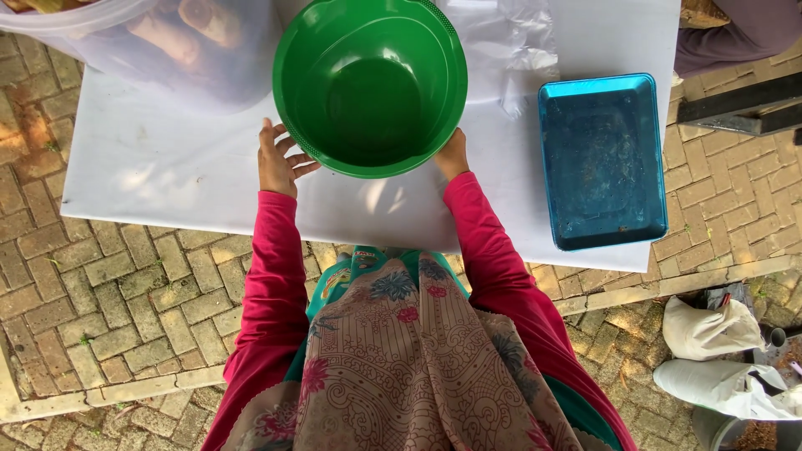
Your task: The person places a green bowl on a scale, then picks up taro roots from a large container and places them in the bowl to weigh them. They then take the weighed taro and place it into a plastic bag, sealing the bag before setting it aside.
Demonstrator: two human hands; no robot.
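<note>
White surface [184, 179] sitting over brick paving. Left hand [280, 160] resting fingers-spread against green bowl [370, 85] rim, grip apart. Right hand [452, 154] gripping opposite rim, fingers mostly hidden.

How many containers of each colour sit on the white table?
Green bowl: 1
Blue tray: 1
Clear tub: 1
Total: 3
</note>
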